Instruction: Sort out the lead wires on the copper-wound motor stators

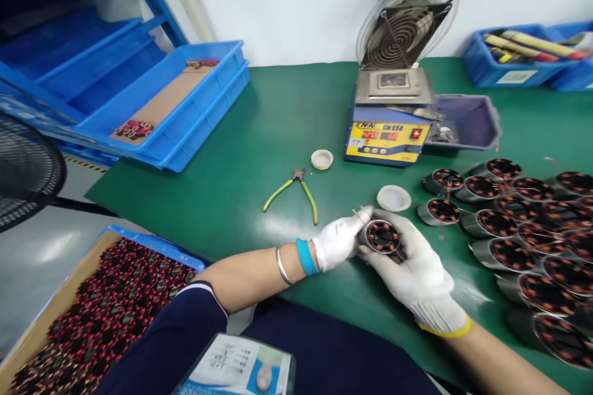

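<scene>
A round metal stator [382,237] with copper windings sits between both gloved hands above the green mat [259,154]. My right hand [419,274] cups it from below and the right. My left hand [340,239] pinches its left edge, fingertips on thin wire ends sticking up from it. Both hands wear white gloves; the left wrist has a blue band and a metal bangle.
Several wound stators [514,210] lie at the right. Green-handled cutters [294,188], two white lids [393,198], a solder pot [386,129] with a fan behind. Blue bins [185,99] at left, a tray of stators [102,315] at lower left, a grey tray [467,123].
</scene>
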Motion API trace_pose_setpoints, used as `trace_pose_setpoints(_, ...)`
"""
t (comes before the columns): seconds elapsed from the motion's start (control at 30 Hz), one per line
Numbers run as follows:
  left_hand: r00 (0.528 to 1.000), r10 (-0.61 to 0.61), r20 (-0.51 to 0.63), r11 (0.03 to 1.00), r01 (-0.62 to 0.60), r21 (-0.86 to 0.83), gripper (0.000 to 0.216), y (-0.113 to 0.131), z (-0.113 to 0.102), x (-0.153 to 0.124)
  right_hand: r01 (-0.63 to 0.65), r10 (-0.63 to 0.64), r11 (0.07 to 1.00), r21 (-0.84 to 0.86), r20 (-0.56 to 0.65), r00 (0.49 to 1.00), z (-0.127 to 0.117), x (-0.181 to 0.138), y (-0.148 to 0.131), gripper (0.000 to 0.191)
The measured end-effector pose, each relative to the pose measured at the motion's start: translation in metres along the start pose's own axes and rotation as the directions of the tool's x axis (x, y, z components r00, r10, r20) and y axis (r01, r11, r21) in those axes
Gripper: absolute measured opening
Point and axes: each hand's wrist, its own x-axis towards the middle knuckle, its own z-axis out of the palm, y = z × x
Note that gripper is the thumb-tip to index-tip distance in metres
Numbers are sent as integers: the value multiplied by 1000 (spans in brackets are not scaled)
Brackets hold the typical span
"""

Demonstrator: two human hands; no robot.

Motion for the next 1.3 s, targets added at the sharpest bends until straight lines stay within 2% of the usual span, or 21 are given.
trace_pose_setpoints(0.07,998,-63,26,993,65,-99,58,5,-4,2,-1,1,1000,7,-16,1000,-6,0,-1,49)
trace_pose_setpoints(0.13,984,-173,43,959,178,-219,62,11,-14,4,76,-78,995,-64,-41,996,-15,1,-2,45)
trace_pose_setpoints(0.2,950,-284,130,906,310,-289,66,19,-27,6,203,-211,966,-161,-31,977,-25,3,-3,39)
trace_pose_setpoints(0.27,910,-327,254,876,393,-278,64,26,-37,6,308,-315,923,-230,5,949,-32,5,-3,35)
trace_pose_setpoints(0.33,897,-314,311,880,398,-260,56,31,-41,5,340,-345,900,-271,32,938,-37,7,-2,34)
trace_pose_setpoints(0.47,916,-265,301,900,347,-264,44,31,-38,2,346,-353,874,-341,44,935,-42,5,-2,32)
trace_pose_setpoints(0.57,929,-233,288,879,328,-346,43,28,-37,1,366,-376,862,-351,43,926,-44,5,-5,31)
trace_pose_setpoints(0.67,928,-187,322,856,315,-410,47,28,-41,-1,373,-381,865,-335,46,924,-45,5,-8,31)
trace_pose_setpoints(0.8,934,-138,330,907,254,-337,47,34,-42,-8,342,-339,896,-285,59,939,-46,4,-11,34)
trace_pose_setpoints(0.9,964,-115,240,953,176,-248,42,38,-37,-14,260,-252,937,-234,66,965,-48,0,-10,36)
trace_pose_setpoints(1.0,987,-48,150,974,80,-214,32,35,-31,-19,100,-91,978,-184,58,994,-47,-4,-11,46)
trace_pose_setpoints(1.07,994,77,75,984,-63,-167,24,31,-29,-21,-52,54,998,-24,77,996,-45,-5,-13,63)
trace_pose_setpoints(1.13,964,262,48,965,-262,-9,16,26,-30,-22,-222,186,940,258,158,970,-43,-4,-17,76)
trace_pose_setpoints(1.2,888,441,126,847,-459,269,15,24,-33,-24,-408,287,758,509,303,909,-42,-1,-23,74)
trace_pose_setpoints(1.23,842,504,193,732,-535,421,17,25,-34,-25,-501,327,652,570,385,863,-42,1,-26,69)
trace_pose_setpoints(1.3,755,568,327,441,-615,654,22,27,-35,-28,-667,394,486,565,540,744,-43,5,-31,58)
